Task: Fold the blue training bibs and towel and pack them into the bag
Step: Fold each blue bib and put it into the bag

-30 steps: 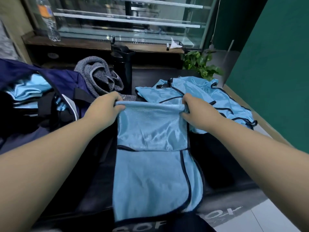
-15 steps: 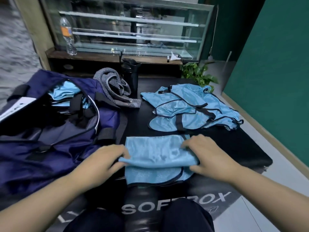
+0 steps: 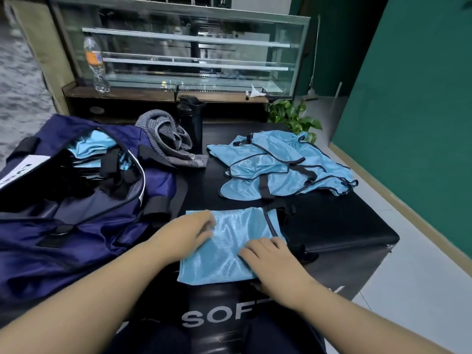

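A folded light-blue bib (image 3: 229, 241) lies flat on the black padded table (image 3: 337, 226) right in front of me. My left hand (image 3: 184, 236) rests on its left edge with relaxed fingers. Flat on the bib's lower right part lies my right hand (image 3: 270, 261), fingers straight. Further back on the right is a loose pile of blue bibs (image 3: 283, 167) with dark trim. At the left stands the open navy bag (image 3: 84, 213), and folded blue bibs (image 3: 92, 144) show inside it. A crumpled grey towel (image 3: 168, 139) sits behind the bag.
A black bottle (image 3: 191, 121) stands beside the towel. Behind the table runs a wooden shelf with a clear water bottle (image 3: 95, 65) and a glass display case (image 3: 184, 49). A green plant (image 3: 293, 116) and a green wall (image 3: 408, 118) are on the right.
The bib was held up by its top edge, then folded down on itself onto the table. Both hands now lie flat on the folded bib, and my view has pulled back.
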`<state>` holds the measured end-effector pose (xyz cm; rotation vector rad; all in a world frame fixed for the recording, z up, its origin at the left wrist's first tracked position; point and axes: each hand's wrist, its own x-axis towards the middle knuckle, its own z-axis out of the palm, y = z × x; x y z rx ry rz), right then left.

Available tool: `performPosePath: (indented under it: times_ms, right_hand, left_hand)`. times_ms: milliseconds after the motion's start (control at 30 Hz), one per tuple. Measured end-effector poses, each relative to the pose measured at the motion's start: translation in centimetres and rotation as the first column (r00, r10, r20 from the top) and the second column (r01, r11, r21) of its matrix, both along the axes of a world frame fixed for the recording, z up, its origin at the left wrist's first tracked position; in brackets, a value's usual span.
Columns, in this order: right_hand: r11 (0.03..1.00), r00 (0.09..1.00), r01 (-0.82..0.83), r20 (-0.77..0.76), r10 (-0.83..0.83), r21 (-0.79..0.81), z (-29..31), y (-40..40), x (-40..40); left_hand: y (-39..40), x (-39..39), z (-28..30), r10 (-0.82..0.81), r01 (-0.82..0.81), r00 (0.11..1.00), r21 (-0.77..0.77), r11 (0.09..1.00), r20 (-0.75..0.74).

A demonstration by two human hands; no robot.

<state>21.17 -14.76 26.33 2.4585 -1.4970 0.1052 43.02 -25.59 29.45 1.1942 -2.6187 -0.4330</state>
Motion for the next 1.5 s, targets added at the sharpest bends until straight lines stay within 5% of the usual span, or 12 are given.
performPosePath:
  times_ms: [267, 433, 600, 767, 833, 967, 1033, 1133, 1500]
  right_hand:
    - [0.989, 0.993, -0.102, 0.056, 0.108, -0.106, -1.0, -0.7, -1.3]
    - [0.985, 0.986, -0.160, 0.043, 0.163, -0.071, 0.4, -1.9, -3.3]
    - [0.969, 0.976, 0.205, 0.100, -0.193, -0.134, 1.3, -4.9, -4.9]
    - [0.940, 0.957, 0.271, 0.048, -0.287, 0.207, 1.4, -4.9, -4.4]
    - [0.934, 0.965, 0.233, 0.053, -0.256, 0.271, 1.0, -4.2, -5.1]
    - [0.985, 0.970, 0.019, 0.235, -0.060, 0.171, -0.4, -2.0, -6.6]
    - [0.986, 0.961, -0.062, 0.275, 0.018, 0.154, -1.0, -1.2, -6.8]
    - [0.972, 0.961, -0.157, 0.253, 0.110, 0.173, -1.4, -0.8, -6.1]
    - [0.998, 0.864, -0.030, 0.501, 0.051, -0.051, -3.9, -0.6, -4.1]
  left_hand:
    - [-4.9, -1.6, -1.5, 0.254, -0.256, 0.957, 0.000, 0.967, 0.141]
    - [-4.2, -0.8, -1.6, 0.229, -0.230, 0.969, -0.003, 0.973, 0.091]
    - [-1.5, 0.9, -1.3, 0.238, -0.237, 0.971, 0.166, 0.957, 0.014]
    - [2.1, 2.3, -1.4, 0.175, -0.074, 0.969, 0.476, 0.877, -0.172]
    - [2.9, 2.8, -1.4, 0.131, -0.020, 0.971, 0.479, 0.878, -0.200]
    - [3.1, 4.0, -2.1, 0.026, 0.013, 0.958, 0.134, 0.991, -0.284]
    - [3.0, 4.0, -2.4, 0.020, 0.083, 0.933, 0.270, 0.959, -0.359]
    - [2.7, 3.9, -2.3, 0.054, 0.177, 0.935, 0.595, 0.784, -0.350]
    - [2.5, 3.6, -2.0, 0.088, 0.149, 0.937, 0.616, 0.774, -0.337]
